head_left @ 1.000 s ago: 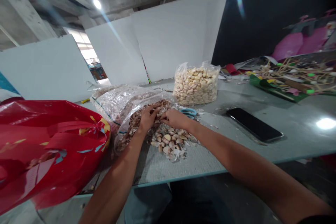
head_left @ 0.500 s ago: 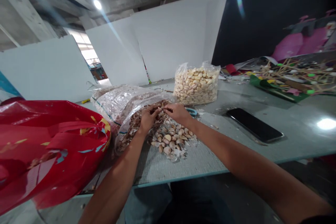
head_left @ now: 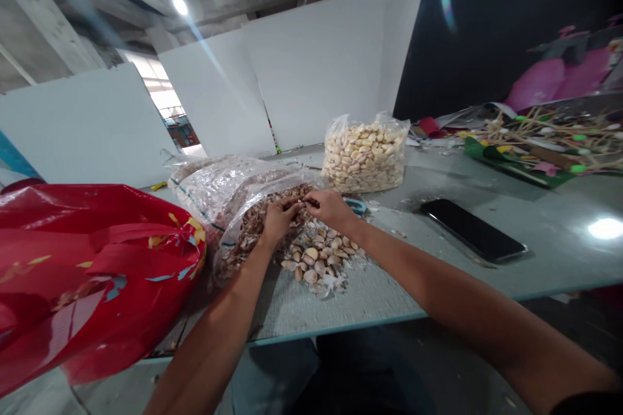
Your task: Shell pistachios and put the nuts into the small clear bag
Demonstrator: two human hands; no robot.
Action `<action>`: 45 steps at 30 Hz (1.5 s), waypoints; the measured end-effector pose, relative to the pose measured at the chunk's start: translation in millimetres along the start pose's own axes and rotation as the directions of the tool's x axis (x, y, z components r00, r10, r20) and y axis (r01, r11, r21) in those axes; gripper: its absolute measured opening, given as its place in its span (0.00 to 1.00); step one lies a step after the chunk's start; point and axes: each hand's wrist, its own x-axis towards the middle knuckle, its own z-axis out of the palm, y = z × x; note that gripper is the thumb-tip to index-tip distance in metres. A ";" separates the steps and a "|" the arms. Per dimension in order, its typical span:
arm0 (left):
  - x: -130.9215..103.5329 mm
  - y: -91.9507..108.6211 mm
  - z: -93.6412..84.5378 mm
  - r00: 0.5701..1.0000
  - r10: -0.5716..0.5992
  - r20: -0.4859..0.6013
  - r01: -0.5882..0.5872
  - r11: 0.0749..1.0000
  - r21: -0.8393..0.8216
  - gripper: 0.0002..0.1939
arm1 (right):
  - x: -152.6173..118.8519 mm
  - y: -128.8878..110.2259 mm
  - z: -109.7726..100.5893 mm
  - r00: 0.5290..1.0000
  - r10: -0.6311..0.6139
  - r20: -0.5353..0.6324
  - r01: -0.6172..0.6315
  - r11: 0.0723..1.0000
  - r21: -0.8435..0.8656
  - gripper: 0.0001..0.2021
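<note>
Downward head view across the table (head_left: 540, 214)

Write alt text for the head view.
Left hand and right hand are close together at a husk bag, beyond loose cloves on a table. A bag of peeled cloves stands farther back; a phone lies right, a red bag left.
</note>
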 end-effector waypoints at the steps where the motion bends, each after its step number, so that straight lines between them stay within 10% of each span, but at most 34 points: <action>1: 0.0 -0.1 0.6 1.000 -0.009 -0.013 0.009 1.000 -0.020 0.24 | 0.3 -0.5 0.0 1.000 0.005 -0.011 -0.005 1.000 0.016 0.10; 30: 3.0 -10.2 -3.8 0.990 -0.134 0.037 0.138 0.940 -0.313 0.20 | 1.8 0.3 -7.4 0.904 -0.355 0.240 0.426 0.801 -0.421 0.07; 45: -1.1 -1.9 -3.2 0.981 -0.163 0.105 0.185 0.946 -0.266 0.23 | 1.8 10.5 -14.4 0.991 -0.064 -0.120 0.042 0.984 -0.173 0.09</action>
